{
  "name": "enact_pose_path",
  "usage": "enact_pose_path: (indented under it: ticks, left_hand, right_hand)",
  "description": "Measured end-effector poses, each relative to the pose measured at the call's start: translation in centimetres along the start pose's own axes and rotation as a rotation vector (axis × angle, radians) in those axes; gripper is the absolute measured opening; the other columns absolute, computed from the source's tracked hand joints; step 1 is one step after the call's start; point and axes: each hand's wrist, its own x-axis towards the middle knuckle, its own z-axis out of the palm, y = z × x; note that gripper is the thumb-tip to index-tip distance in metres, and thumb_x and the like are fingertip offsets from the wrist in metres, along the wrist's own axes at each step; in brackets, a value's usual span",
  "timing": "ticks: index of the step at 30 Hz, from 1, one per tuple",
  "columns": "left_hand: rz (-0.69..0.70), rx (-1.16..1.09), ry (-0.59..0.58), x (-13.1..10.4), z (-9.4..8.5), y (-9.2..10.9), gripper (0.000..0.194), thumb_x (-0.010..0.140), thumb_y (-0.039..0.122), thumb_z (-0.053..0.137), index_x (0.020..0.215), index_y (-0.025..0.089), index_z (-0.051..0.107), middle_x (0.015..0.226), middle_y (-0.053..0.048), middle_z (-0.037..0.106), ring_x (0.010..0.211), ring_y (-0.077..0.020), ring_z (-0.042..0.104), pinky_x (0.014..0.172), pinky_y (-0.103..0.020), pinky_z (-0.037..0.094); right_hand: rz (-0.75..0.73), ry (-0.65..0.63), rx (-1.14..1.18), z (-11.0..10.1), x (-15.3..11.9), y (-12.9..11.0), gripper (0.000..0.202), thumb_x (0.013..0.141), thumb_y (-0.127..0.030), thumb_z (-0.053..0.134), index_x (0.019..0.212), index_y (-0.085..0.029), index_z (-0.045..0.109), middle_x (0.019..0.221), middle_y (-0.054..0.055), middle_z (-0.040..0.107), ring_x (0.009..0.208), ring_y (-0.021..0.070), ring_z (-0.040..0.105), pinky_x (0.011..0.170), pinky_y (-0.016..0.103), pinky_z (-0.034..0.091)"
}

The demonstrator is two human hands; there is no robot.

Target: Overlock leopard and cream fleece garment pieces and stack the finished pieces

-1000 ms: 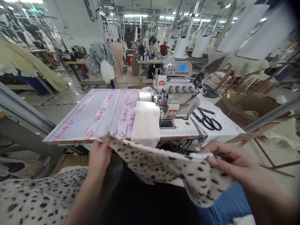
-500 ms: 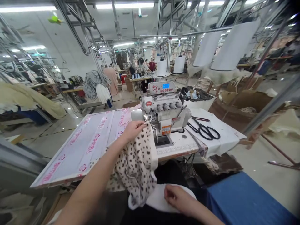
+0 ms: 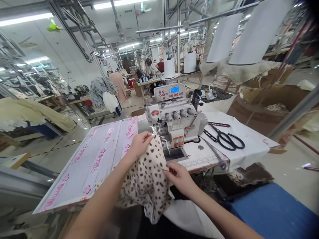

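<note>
White fabric with dark spots (image 3: pixel 149 172) hangs over the front edge of the sewing table and down toward the lap. My left hand (image 3: pixel 141 143) pinches its upper edge, close to the needle area of the white sewing machine (image 3: pixel 174 116). Lower and to the right, my right hand (image 3: pixel 178 177) has its fingers closed on the right edge of the same fabric, in front of the machine's bed. A loose white strip dangles beside the needle area. Plain white cloth (image 3: pixel 186 214) lies on the lap beneath the right forearm.
Black scissors (image 3: pixel 228 141) rest on the white-covered table right of the machine. A pink-printed sheet (image 3: pixel 99 149) covers the left table. Thread cones (image 3: pixel 189 63) stand behind. A blue surface (image 3: pixel 274 209) is at lower right, and a large cardboard box (image 3: pixel 251 114) stands at right.
My right hand has risen from the white cloth on the lap to the spotted fabric's right edge and closed on it. My left hand still pinches the fabric; the view has shifted slightly.
</note>
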Motion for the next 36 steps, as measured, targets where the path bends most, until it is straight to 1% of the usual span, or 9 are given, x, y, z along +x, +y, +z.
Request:
enact_pose_path:
  ticks: [3,8,13,22,25,28,31,33,36]
  left_hand:
    - [-0.012,0.054,0.001,0.5,0.2,-0.7,0.015,0.081,0.029,0.049,0.074,0.017,0.056,0.076,0.001,0.059,0.071,-0.0122,0.051,0.066,-0.023,0.037]
    - [0.004,0.101,-0.117,-0.5,-0.6,0.4,0.018,0.081,0.031,0.049,0.07,0.018,0.055,0.072,0.001,0.056,0.067,-0.012,0.048,0.061,-0.023,0.035]
    - [-0.018,0.096,-0.175,-1.4,-1.1,1.0,0.018,0.082,0.032,0.048,0.073,0.019,0.056,0.072,0.002,0.056,0.067,-0.0119,0.049,0.061,-0.024,0.035]
    - [-0.136,0.007,-0.16,-0.9,-0.5,0.5,0.018,0.078,0.034,0.05,0.071,0.018,0.056,0.07,0.001,0.057,0.064,-0.0126,0.05,0.06,-0.024,0.038]
    - [-0.14,0.082,-0.092,-0.8,-0.4,0.7,0.015,0.076,0.033,0.053,0.081,0.019,0.057,0.084,0.0,0.058,0.065,-0.0122,0.05,0.062,-0.025,0.038]
    - [-0.126,0.166,-0.037,-0.7,-0.2,0.7,0.022,0.076,0.034,0.053,0.093,0.02,0.056,0.095,-0.002,0.056,0.066,-0.0127,0.05,0.064,-0.027,0.039]
    - [-0.122,0.205,-0.063,-0.5,0.0,0.8,0.015,0.078,0.032,0.051,0.083,0.019,0.056,0.085,-0.002,0.056,0.07,-0.015,0.051,0.064,-0.027,0.038]
    - [-0.106,0.199,-0.075,-0.4,0.1,0.9,0.013,0.079,0.03,0.05,0.077,0.019,0.055,0.08,-0.001,0.056,0.072,-0.0154,0.051,0.064,-0.027,0.037]
    - [-0.067,0.149,-0.084,-0.4,0.2,0.9,0.012,0.08,0.029,0.05,0.075,0.019,0.054,0.081,0.0,0.055,0.074,-0.0142,0.051,0.064,-0.026,0.037]
  right_hand:
    - [-0.13,0.044,-0.144,-0.8,0.3,0.2,0.018,0.075,-0.022,0.053,0.061,-0.018,0.042,0.09,0.006,0.05,0.09,0.02,0.045,0.078,0.032,0.036]
    - [-0.011,-0.191,0.01,1.3,-1.1,0.2,0.032,0.076,-0.027,0.052,0.056,-0.019,0.028,0.057,-0.003,0.036,0.058,0.0115,0.038,0.055,0.024,0.028]
    - [0.067,-0.191,0.166,3.1,-2.8,1.0,0.032,0.076,-0.034,0.052,0.055,-0.018,0.034,0.056,-0.003,0.038,0.057,0.0105,0.036,0.053,0.023,0.025]
    - [0.158,-0.161,0.228,3.0,-2.4,1.2,0.037,0.074,-0.038,0.052,0.053,-0.018,0.03,0.053,-0.004,0.031,0.054,0.0087,0.03,0.05,0.022,0.023]
    - [0.148,-0.155,0.165,3.1,-2.3,1.3,0.035,0.075,-0.034,0.052,0.053,-0.018,0.03,0.054,-0.004,0.033,0.055,0.0087,0.031,0.051,0.022,0.025]
    - [0.139,-0.192,0.058,2.4,-2.0,1.0,0.032,0.075,-0.028,0.052,0.054,-0.018,0.031,0.054,-0.004,0.036,0.055,0.0087,0.034,0.051,0.022,0.026]
    - [0.125,-0.253,-0.05,0.4,-1.3,-0.1,0.02,0.077,-0.025,0.05,0.06,-0.018,0.044,0.057,-0.003,0.045,0.056,0.0105,0.043,0.052,0.022,0.031]
    - [0.109,-0.197,-0.076,-1.4,-0.3,-0.9,0.014,0.082,-0.029,0.047,0.075,-0.019,0.054,0.067,0.0,0.056,0.064,0.0136,0.052,0.058,0.024,0.037]
    - [0.098,-0.003,-0.057,-3.7,2.4,-2.0,0.024,0.084,-0.039,0.045,0.094,-0.02,0.056,0.085,0.005,0.063,0.073,0.0163,0.056,0.064,0.026,0.042]
